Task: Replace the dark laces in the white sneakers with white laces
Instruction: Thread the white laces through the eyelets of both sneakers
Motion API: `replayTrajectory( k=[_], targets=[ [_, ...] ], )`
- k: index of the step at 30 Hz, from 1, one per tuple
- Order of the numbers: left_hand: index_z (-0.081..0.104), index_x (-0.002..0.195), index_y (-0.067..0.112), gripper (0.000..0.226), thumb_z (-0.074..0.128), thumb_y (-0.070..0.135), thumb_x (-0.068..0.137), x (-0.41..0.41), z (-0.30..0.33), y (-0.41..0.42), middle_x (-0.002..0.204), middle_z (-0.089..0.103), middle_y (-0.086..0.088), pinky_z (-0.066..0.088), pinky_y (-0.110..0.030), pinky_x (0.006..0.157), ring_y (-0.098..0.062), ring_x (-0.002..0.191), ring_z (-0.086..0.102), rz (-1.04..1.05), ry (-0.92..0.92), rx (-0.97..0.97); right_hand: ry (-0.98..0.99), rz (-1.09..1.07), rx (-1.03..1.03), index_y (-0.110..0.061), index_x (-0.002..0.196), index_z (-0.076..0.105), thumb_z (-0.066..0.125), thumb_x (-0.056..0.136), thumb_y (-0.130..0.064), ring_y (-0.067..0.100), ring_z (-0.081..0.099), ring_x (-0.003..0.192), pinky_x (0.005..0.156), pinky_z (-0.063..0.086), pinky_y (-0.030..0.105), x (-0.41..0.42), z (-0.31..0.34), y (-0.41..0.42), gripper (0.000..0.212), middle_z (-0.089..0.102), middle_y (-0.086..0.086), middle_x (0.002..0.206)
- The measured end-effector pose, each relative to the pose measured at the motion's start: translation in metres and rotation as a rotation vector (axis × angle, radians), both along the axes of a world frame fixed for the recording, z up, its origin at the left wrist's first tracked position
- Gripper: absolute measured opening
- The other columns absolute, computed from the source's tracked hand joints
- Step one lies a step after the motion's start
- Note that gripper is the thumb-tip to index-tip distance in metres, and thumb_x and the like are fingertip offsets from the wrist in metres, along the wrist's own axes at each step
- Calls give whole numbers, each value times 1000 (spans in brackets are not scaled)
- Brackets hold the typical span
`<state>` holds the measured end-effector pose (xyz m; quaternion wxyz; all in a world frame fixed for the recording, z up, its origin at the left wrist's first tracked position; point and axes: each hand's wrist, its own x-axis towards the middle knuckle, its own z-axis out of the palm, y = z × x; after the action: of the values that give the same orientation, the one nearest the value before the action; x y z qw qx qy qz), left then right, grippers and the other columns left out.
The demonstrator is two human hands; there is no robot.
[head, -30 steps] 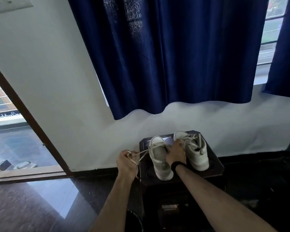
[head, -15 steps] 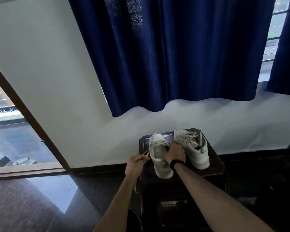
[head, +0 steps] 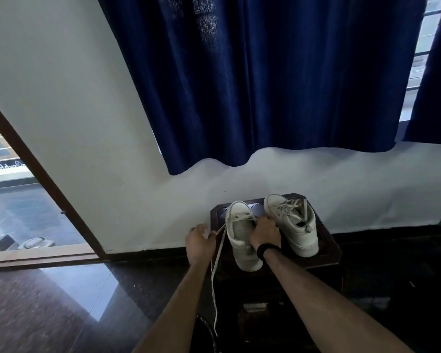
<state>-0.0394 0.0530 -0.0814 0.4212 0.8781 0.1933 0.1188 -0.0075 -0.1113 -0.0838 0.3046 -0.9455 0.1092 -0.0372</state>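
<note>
On a small dark stool (head: pixel 329 253) against the wall stand two white sneakers side by side, toes toward the wall. Over the left sneaker (head: pixel 239 233) the right hand (head: pixel 264 234) is curled at the lacing; it seems to pinch the lace near the eyelets, though the fingertips are hidden. The left hand (head: pixel 199 242) is off to the left of the stool, well apart from the right one, fist closed round a white lace (head: pixel 218 253) that runs taut from the left sneaker's eyelets to the fist, then hangs loose down past the forearm toward the floor. The right sneaker (head: pixel 293 222) stands untouched just beside the right hand, already laced in a pale lace. A dark band circles the right wrist. Above, a navy curtain (head: pixel 265 85) hangs over the window.
</note>
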Motion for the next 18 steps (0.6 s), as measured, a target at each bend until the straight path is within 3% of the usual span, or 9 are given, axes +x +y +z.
replayTrajectory(
  k=[2,3,4,6,7,9,12,15,18],
  targets=[
    [57,132,19,41,63,20,92,18,3,0,120,67,-2,45,-31,98,-24,110,61,-115,77,-23,-6,-1,-1,-3,125,49,42,93,-10,37,57,116,93,47,40,0,-1,-1,34,50,18,132],
    [58,132,21,39,60,19,92,25,6,-3,118,68,-1,44,-28,97,-22,111,61,-194,134,-14,-9,-3,-8,-3,125,49,42,94,-11,37,57,117,93,47,40,0,-1,-1,33,50,18,132],
    [65,123,21,31,58,18,92,28,9,-6,110,70,-1,44,-24,90,-20,107,62,-264,187,7,-11,-7,-12,-4,125,49,41,94,-11,37,56,117,93,46,40,1,-1,-1,33,51,18,131],
    [73,88,17,17,57,20,93,32,13,-9,80,65,-2,41,-23,70,-16,83,59,-315,213,29,-14,-14,-14,-4,124,50,40,94,-11,37,56,117,92,47,40,1,-2,-1,32,52,18,131],
    [67,71,16,25,60,25,93,35,15,-7,67,56,-1,38,-24,62,-15,72,52,-295,194,8,-14,-18,-12,-4,124,50,40,94,-11,37,57,117,92,47,40,1,-2,0,32,52,18,131],
    [58,56,16,38,66,32,90,37,25,2,57,46,2,34,-25,55,-14,61,44,-230,174,-28,-8,-24,-9,-4,123,49,41,94,-11,37,57,116,91,47,40,1,-3,0,31,52,18,130],
    [72,70,12,26,68,30,88,38,60,11,58,50,0,37,-24,56,-19,55,45,-188,189,-187,-2,-10,17,-5,128,42,46,91,-11,37,57,115,90,47,39,-1,-1,2,37,50,18,130],
    [67,81,8,29,61,33,96,28,97,6,59,50,-1,44,-27,57,-14,49,44,-175,185,-536,-27,0,59,-6,135,34,46,90,-12,35,50,122,93,44,41,-2,-2,3,47,47,16,134],
    [64,93,6,28,51,30,102,20,120,-9,70,59,-6,56,-33,68,-17,61,58,-228,175,-864,-299,78,-47,-13,130,45,49,85,-19,32,45,120,99,34,44,-10,4,-2,46,50,9,129]
  ],
)
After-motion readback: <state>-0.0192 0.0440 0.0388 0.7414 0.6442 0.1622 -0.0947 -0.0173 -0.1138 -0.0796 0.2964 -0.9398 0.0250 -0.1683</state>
